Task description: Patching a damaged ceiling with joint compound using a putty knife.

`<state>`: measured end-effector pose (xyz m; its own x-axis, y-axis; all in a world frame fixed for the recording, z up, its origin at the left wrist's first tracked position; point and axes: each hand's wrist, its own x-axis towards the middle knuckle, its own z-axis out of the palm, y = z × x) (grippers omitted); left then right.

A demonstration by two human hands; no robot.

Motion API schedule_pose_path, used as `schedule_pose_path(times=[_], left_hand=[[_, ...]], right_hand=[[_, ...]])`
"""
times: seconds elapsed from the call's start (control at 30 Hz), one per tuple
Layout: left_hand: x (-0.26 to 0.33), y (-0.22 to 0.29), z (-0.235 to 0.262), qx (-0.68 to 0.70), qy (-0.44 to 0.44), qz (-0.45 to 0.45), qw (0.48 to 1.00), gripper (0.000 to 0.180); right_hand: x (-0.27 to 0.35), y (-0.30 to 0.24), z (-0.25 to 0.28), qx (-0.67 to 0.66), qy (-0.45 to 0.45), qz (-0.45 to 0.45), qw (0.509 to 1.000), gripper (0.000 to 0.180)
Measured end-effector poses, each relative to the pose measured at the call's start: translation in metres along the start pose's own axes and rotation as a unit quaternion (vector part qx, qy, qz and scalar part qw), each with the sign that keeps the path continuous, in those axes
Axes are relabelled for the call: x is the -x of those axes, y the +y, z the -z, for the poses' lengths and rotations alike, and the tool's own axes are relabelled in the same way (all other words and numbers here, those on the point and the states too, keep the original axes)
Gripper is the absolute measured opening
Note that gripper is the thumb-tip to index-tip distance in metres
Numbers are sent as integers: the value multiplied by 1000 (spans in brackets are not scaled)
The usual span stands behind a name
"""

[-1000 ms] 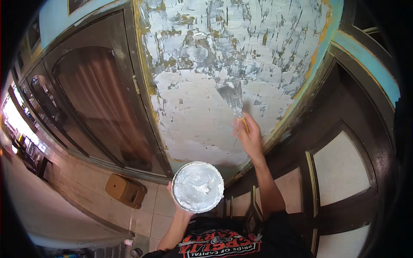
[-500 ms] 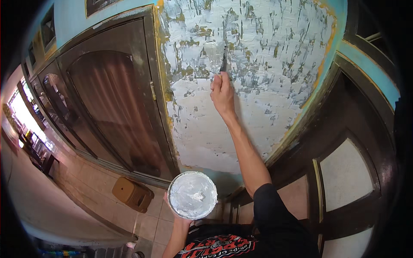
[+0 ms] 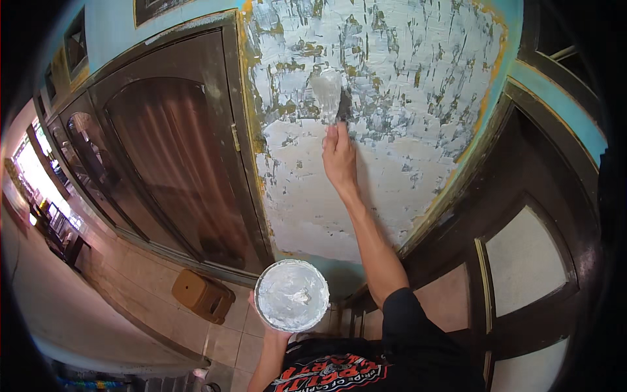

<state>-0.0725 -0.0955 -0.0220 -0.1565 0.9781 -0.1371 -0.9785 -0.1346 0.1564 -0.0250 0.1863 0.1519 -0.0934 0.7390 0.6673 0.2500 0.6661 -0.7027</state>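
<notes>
A putty knife with a pale, smeared blade (image 3: 328,93) is in my right hand (image 3: 339,157), its fingers closed around the handle. The blade lies against or very close to the patchy wall (image 3: 307,170), pointing up, with a dark patch along its right side. White filler covers the wall, streaked with grey and ochre above and smoother below. My left hand (image 3: 274,332) supports a round tub (image 3: 257,297) from its left side and underneath, low in front of my body. Whitish paste (image 3: 290,294) fills the tub, with a small raised lump near its middle.
A dark-framed door with curtained glass (image 3: 176,150) stands left of the wall. Another dark door with pale panels (image 3: 529,268) is close on my right. A brown plastic stool (image 3: 199,294) sits on the tiled floor (image 3: 147,277) at the lower left.
My right hand has moved slightly down the wall with the putty knife, and the blade now shows broader. The left hand and the tub stay in nearly the same place.
</notes>
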Motion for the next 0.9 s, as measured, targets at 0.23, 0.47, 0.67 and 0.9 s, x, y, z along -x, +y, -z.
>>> schedule_pose_path(times=[0.23, 0.47, 0.67, 0.9], left_hand=[[-6, -4, 10, 7, 6, 28, 1000, 89], [1, 2, 7, 7, 10, 6, 1000, 87], [-6, -3, 3, 11, -3, 36, 999, 84], [-4, 3, 14, 19, 5, 26, 999, 88]], right_hand=[[-7, 20, -13, 86, 55, 35, 994, 24], [14, 2, -2, 64, 16, 33, 997, 26], [-22, 11, -6, 84, 36, 18, 996, 27], [25, -5, 4, 53, -59, -54, 995, 34]])
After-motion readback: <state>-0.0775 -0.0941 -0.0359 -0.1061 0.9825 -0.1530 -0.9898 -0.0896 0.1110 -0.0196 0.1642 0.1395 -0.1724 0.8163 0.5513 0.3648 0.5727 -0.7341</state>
